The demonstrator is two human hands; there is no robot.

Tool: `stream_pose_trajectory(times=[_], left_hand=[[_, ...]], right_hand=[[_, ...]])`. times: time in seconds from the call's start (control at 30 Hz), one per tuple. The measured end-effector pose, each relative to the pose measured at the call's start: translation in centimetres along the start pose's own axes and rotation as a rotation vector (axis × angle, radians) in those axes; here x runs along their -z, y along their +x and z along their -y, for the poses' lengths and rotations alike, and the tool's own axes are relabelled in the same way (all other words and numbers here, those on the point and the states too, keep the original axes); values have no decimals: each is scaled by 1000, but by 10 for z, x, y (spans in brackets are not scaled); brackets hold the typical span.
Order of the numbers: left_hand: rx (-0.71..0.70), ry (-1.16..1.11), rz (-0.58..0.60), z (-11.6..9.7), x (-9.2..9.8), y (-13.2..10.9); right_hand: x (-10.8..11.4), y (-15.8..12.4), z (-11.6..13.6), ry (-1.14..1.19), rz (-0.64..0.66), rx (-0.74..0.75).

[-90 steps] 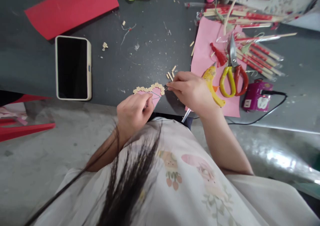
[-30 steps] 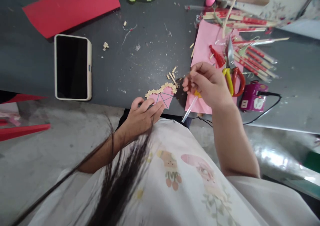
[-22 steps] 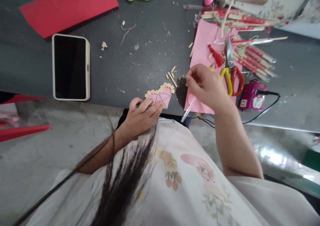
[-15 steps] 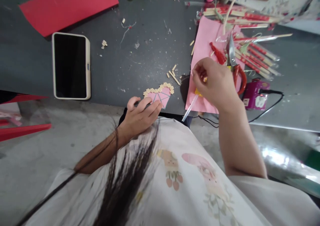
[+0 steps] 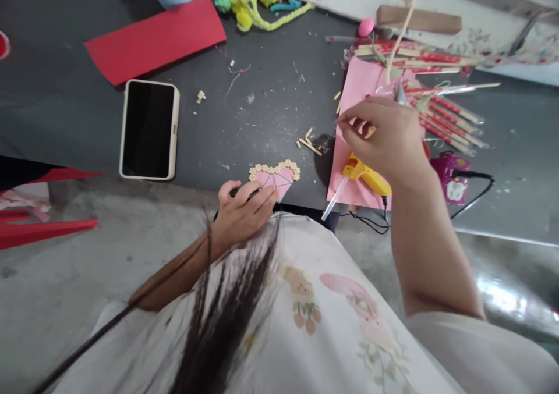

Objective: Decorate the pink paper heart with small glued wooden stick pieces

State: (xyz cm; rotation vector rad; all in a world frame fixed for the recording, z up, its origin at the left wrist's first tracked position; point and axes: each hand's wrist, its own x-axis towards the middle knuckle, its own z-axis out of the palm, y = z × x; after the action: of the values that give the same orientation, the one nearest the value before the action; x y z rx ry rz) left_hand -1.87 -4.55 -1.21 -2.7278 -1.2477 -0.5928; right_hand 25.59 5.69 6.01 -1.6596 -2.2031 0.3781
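At the table's front edge lies a pink paper heart [image 5: 279,180] with blue lines on it and small pale stick pieces bordering its top. My left hand [image 5: 245,210] is closed on the heart's lower left side; its thumb is hidden. Over a pink sheet [image 5: 356,85], my right hand [image 5: 384,135] is raised with thumb and forefinger pinched. Whatever is between those fingertips is too small to make out. Below it rests a yellow glue gun [image 5: 369,176] with a clear glue stick [image 5: 335,199] pointing toward me. Scissors [image 5: 400,94] are mostly covered by this hand.
Short cut stick pieces [image 5: 310,145] lie beyond the heart. A phone [image 5: 148,129] and a red card [image 5: 157,39] are on the left. Wrapped red-and-wood sticks [image 5: 449,117] and a purple box [image 5: 452,178] with a cable sit at right. Yellow fuzzy wire [image 5: 248,7] is at the back.
The view has shifted, showing more of the table's back. My right hand has moved away from me, uncovering the glue gun and covering the scissors. My left hand stays at the heart.
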Motion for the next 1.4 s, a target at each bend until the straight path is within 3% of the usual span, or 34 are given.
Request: stream_pose_trajectory(times=[0.1,0.17,0.3,0.53,0.73,0.97,1.17,1.4], left_hand=[[106,-85,65,1,5,9],[151,-134,46,3,7,18],[260,-196,-34,9,5,42],[294,-255,145,21,3,70],[279,-212,186,30,12,64],[216,-221,284,30,15,59],[215,-230,243,33,16,59],[348,-228,189,54,25,44]], right_hand=[[1,18,-1,-36,164,45],[5,28,0,-99,206,33],[22,36,9,-141,44,0],[37,3,25,-284,-41,-107],[6,-36,42,-151,107,-153],[-38,-50,63,-71,209,-148],[-47,-58,61,-49,230,-179],[-49,-60,62,-23,208,-206]])
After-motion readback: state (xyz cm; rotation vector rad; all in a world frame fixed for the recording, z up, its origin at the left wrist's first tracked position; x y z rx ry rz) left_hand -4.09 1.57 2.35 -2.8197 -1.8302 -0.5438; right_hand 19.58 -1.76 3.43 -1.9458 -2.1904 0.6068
